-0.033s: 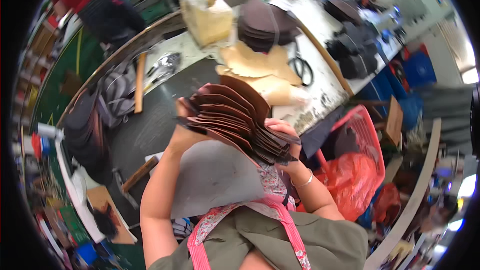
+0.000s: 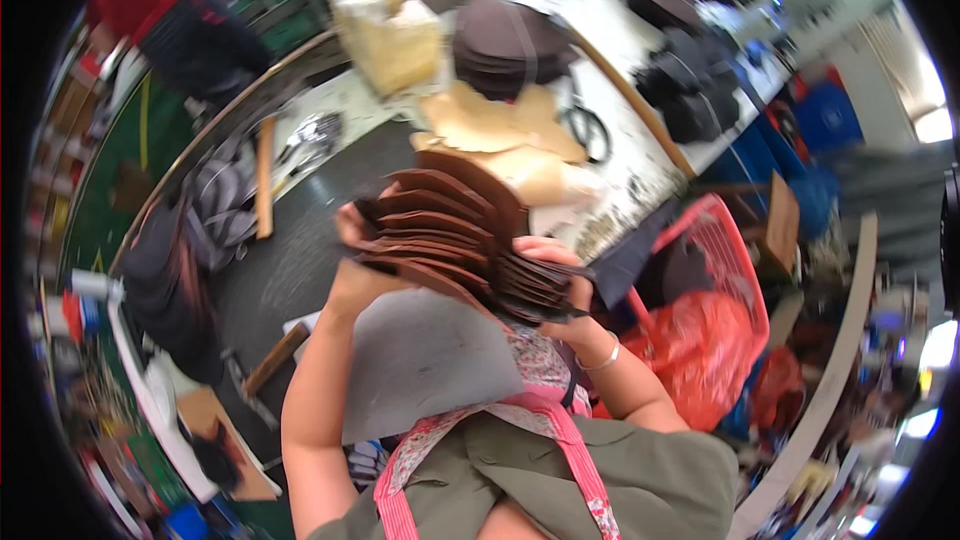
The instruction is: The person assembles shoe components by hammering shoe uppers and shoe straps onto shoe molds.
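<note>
Stack of brown sheets (image 2: pixel 440 210) is up front and center, held in both hands just ahead of the person's body. Left hand (image 2: pixel 358 275) has its grip closed on the left end, fingers curled over the edge, though it's a bit blurry there. Right hand (image 2: pixel 578 300) is clamped round the right end, where the layers squeeze into a tight bundle. Toward the left and far side they fan apart, so you can see gaps between the curved pieces. Can't tell if the bottom of it touches anything.

Nearer the person is a gray sheet (image 2: pixel 430 370), partly covered by the stack from this angle. Left of that, a hammer (image 2: pixel 275 362) with a wooden handle lies on the dark-topped table (image 2: pixel 300 270), and farther up there's a wooden strip (image 2: pixel 265 180) beside a dark, crumpled bundle (image 2: pixel 222 195).

Just beyond the stack are some tan pieces (image 2: pixel 490 120), with black-handled scissors (image 2: pixel 598 135) right beside them. Behind those sits a dark brown pile (image 2: pixel 510 40) with a band round it, next to a yellowish block (image 2: pixel 385 45). Over on the right, a pinkish-red basket (image 2: pixel 742 255) has a red plastic bag (image 2: pixel 700 340) bulging by its near side.
</note>
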`<act>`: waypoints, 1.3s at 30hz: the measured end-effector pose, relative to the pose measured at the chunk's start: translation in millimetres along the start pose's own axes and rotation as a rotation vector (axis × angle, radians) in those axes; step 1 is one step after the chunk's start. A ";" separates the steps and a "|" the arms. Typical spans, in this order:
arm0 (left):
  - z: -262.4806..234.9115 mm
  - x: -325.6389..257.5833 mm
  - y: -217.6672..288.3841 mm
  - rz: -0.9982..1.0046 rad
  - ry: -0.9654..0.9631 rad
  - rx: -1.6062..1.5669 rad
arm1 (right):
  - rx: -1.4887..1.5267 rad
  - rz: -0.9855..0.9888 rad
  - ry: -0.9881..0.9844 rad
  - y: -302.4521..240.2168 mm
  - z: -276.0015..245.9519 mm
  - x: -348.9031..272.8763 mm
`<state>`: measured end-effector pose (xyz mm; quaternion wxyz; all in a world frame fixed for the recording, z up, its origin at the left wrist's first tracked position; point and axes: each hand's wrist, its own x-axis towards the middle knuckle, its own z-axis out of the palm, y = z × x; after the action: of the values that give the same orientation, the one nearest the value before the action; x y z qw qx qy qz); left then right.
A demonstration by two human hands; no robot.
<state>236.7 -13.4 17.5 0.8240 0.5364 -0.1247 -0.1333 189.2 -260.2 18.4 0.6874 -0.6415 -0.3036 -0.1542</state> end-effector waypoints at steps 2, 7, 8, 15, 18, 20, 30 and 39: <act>-6.9 -11.9 -6.0 -0.132 -0.040 0.035 | 0.054 0.031 -0.061 3.9 3.5 -9.2; 22.2 -35.3 -27.0 0.310 0.100 0.896 | 0.233 -0.039 0.055 35.3 16.2 -60.9; 40.0 -29.0 -29.2 0.271 0.292 0.376 | 0.065 0.134 0.130 31.1 6.1 -68.3; 118.9 -3.4 -17.8 0.124 -0.071 0.234 | -0.308 0.297 0.938 -91.3 -108.4 -49.8; 104.5 -12.8 -36.2 -0.151 0.018 0.244 | -0.762 0.206 1.121 -85.2 -191.1 -63.6; 96.2 -22.9 -44.8 -0.164 0.023 0.280 | -1.579 0.744 1.055 -70.5 -247.8 -93.5; 99.6 -41.8 -62.0 -0.125 0.165 0.442 | -2.393 1.274 0.214 146.4 -277.3 -197.0; 93.9 -44.0 -64.6 -0.080 0.201 0.488 | -2.238 1.503 0.194 -5.8 -240.2 -229.2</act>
<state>157.4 -102.8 -7.6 0.6726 0.7342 -0.0496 -0.0779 62.4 -535.9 -116.2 -0.2639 -0.8493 0.4546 0.0492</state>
